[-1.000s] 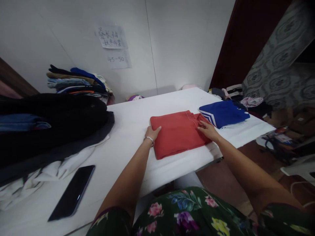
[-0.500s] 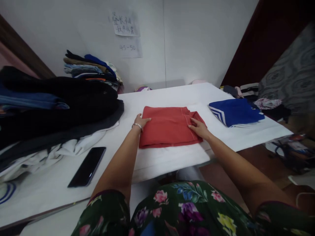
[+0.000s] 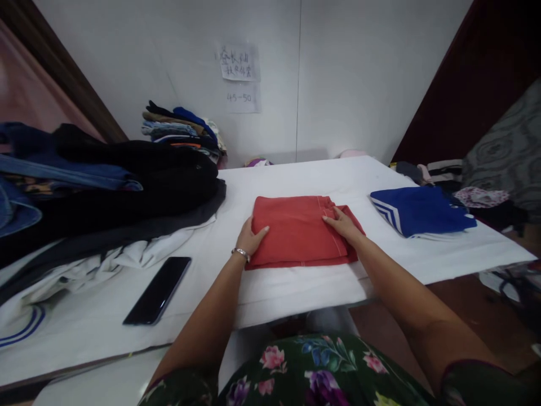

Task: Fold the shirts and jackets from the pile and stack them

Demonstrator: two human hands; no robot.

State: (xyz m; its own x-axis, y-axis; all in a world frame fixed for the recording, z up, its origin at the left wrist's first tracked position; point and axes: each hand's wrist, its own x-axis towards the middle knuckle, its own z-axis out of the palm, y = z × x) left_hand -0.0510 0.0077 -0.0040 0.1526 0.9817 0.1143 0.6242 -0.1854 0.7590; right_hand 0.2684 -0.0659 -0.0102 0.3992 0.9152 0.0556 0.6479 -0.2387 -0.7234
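Observation:
A red garment (image 3: 296, 231) with pale stitching lies folded into a rough rectangle on the white-covered table (image 3: 296, 287). My left hand (image 3: 249, 238) grips its left edge, thumb on top and fingers along the side. At the right end, my right hand (image 3: 341, 224) holds the cloth, its thumb and forefinger over the stitched part and its other fingers partly hidden. A loose flap of red cloth sticks out to the right beyond that hand. Further right lies a folded blue garment (image 3: 418, 208) with white stripes.
A black phone (image 3: 158, 290) lies left of my left forearm. Dark clothes and jeans make a large heap (image 3: 169, 180) at the left, with a folded stack (image 3: 181, 129) behind. Paper signs (image 3: 239, 65) hang on the wall. More clothes (image 3: 482, 197) sit beyond the table's right side.
The view has shifted slightly, so everything appears lower and further right. My left hand has slid nearer along the red garment's left edge. My right hand stays at its right end.

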